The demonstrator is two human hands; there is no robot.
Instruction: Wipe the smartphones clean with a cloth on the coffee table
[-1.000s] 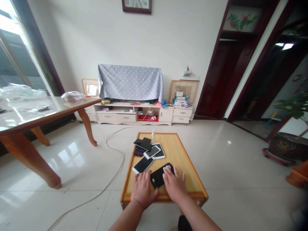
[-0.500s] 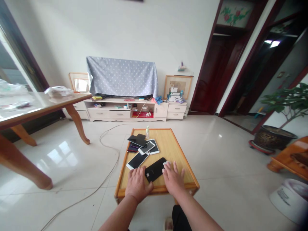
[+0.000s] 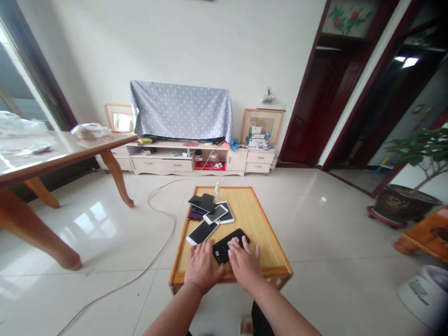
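Observation:
A black smartphone (image 3: 223, 252) lies back side up near the front edge of a small wooden table (image 3: 257, 224). My left hand (image 3: 202, 266) rests at the phone's left end, fingers by one corner and thumb by the other, bracing it. With its fingertips, my right hand (image 3: 246, 263) presses a small crumpled white wad (image 3: 234, 241), perhaps tissue, onto the phone's back; part of the wad is hidden. Just beyond lies a white-framed phone (image 3: 202, 232). Past that, another white phone (image 3: 215, 215) overlaps a pile of several dark and white phones.
A small pump bottle (image 3: 217, 192) stands at the table's far edge. A cable (image 3: 164, 252) runs across the tiled floor on the left. A larger wooden table (image 3: 115, 140) is at left, a white bucket (image 3: 422, 294) at right, and a low cabinet (image 3: 161, 164) along the wall.
My right hand has slid the white wad leftward from the phone's right end to nearer its middle. My left hand stays at the phone's end. The view has shifted slightly.

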